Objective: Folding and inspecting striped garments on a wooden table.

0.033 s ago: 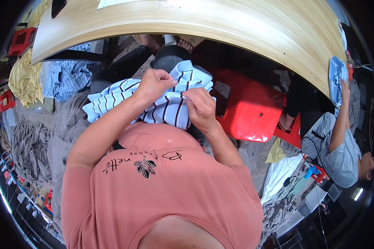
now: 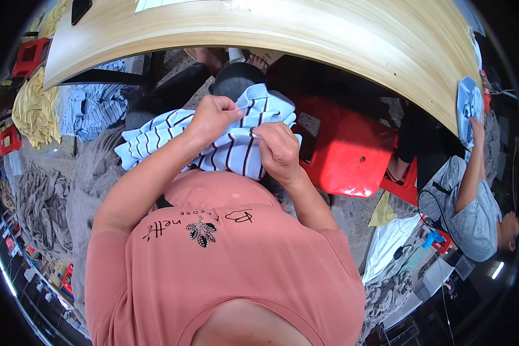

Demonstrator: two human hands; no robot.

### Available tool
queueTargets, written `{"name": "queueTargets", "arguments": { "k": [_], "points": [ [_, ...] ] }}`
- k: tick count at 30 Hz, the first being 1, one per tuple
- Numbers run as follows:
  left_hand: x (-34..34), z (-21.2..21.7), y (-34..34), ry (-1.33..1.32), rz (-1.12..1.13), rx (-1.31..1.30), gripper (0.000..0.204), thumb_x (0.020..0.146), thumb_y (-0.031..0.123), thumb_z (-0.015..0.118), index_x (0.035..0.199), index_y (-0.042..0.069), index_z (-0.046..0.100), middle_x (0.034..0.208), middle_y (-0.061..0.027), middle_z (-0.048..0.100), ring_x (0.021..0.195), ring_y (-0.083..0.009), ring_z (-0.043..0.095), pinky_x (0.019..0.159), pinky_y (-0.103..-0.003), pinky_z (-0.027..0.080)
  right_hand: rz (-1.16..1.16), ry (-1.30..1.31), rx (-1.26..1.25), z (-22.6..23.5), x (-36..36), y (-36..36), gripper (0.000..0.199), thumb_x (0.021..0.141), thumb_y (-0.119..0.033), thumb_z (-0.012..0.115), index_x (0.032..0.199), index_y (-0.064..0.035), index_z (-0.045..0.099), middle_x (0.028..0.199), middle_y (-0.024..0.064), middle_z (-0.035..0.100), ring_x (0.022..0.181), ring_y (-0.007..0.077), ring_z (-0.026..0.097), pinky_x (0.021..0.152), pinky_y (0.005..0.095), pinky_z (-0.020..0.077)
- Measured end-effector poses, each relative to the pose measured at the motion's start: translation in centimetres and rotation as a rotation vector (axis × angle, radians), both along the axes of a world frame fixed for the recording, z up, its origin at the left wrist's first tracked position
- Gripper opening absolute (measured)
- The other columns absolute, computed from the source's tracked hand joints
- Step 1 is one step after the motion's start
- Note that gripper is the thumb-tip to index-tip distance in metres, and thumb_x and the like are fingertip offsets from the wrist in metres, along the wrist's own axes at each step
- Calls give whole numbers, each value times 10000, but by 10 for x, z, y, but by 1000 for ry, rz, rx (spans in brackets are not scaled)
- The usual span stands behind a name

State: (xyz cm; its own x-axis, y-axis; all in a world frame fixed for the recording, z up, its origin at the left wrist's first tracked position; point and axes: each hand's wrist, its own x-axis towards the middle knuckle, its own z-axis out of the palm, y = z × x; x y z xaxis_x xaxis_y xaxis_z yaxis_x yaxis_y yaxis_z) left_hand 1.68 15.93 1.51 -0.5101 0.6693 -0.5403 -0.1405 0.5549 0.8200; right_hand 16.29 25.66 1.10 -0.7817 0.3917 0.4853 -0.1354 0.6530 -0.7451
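A light blue garment with dark stripes [image 2: 230, 151] lies bunched across my lap, below the table's front edge. My left hand [image 2: 215, 120] pinches a raised fold of it between thumb and fingers. Close by on the right, my right hand [image 2: 279, 144] is closed on another edge of the same cloth. The hands are a short way apart, with a stretch of striped fabric between them. Its kind of garment cannot be made out from the folds.
The wooden table [image 2: 259, 29] arches ahead, with a dark phone [image 2: 81, 10] at its far left. A red stool [image 2: 352, 150] stands to my right. Striped cloth [image 2: 95, 109] and yellow cloth [image 2: 34, 112] lie at left. A co-worker [image 2: 467, 202] handles blue fabric [image 2: 467, 106] at right.
My hands and the striped garment stay practically in place. At the right, the co-worker's hand has shifted slightly on the blue fabric.
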Motion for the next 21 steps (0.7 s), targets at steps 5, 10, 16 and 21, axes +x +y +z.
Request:
{"name": "queueTargets", "arguments": {
  "k": [5,10,16,21],
  "points": [
    [-7,19,-1,-140,42,157,97,783,75,599,725,-2,606,646,28,538,580,-32,413,514,-205,348,10,40,-26,7,-5,-1,237,613,123,555,825,16,561,740,125,575,637,275,557,558,326,452],
    [-16,20,-13,-381,86,159,97,800,79,582,726,17,591,642,44,516,583,-21,402,508,-189,328,11,61,-28,6,-8,-5,255,605,136,549,833,21,559,737,133,571,642,275,562,557,328,457],
    [-9,28,-17,-312,17,155,85,784,79,591,742,5,590,641,41,514,574,-20,404,493,-195,327,48,58,42,13,-15,-6,249,608,137,571,829,22,561,763,133,575,633,268,558,534,314,447],
    [-11,28,-18,-230,-69,160,59,776,40,571,781,-14,596,680,25,556,593,-24,462,525,-175,373,104,46,151,13,-21,-2,300,539,119,555,822,19,563,753,121,564,600,253,530,514,310,432]
  ]
}}
